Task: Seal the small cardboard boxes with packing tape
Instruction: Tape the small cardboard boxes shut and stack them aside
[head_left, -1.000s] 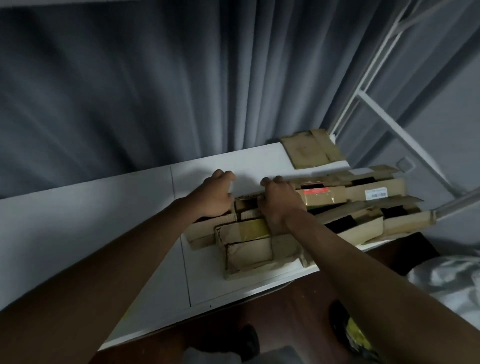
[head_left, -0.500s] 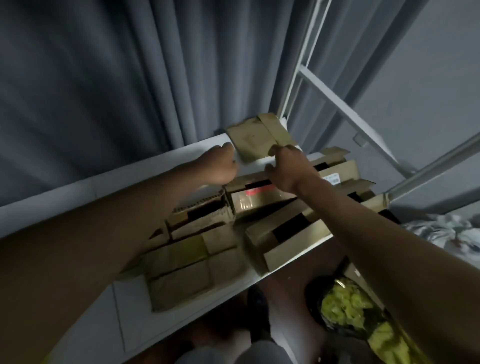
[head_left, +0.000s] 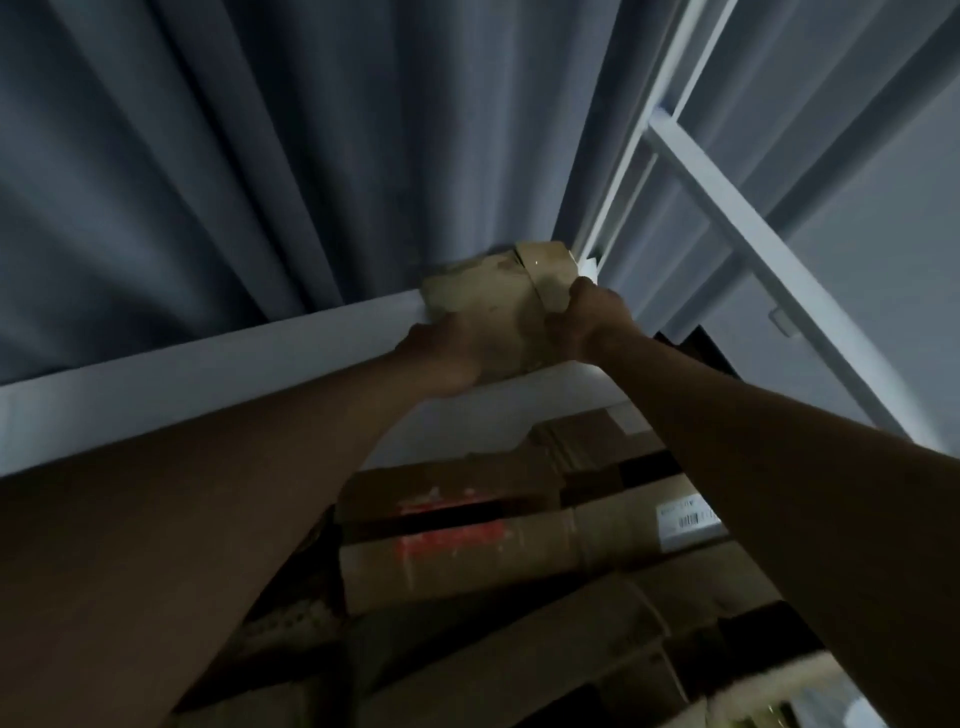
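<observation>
A small flattened cardboard box (head_left: 493, 291) with a glossy strip of tape lies at the far edge of the white table (head_left: 208, 384), against the curtain. My left hand (head_left: 441, 353) grips its near left side. My right hand (head_left: 587, 322) grips its right edge, fingers curled over the taped part. Nearer to me lie several other cardboard boxes; one with red print (head_left: 452, 540) and a white barcode label (head_left: 685, 519) sits between my forearms. No roll of tape shows.
A grey curtain (head_left: 260, 156) hangs behind the table. A white metal ladder frame (head_left: 727, 208) rises at the right, close to the far box. More open boxes (head_left: 571, 649) crowd the table's near right side.
Both hands have moved from the middle boxes to the far box at the table's back edge and taken hold of it. The camera has swung upward and closer.
</observation>
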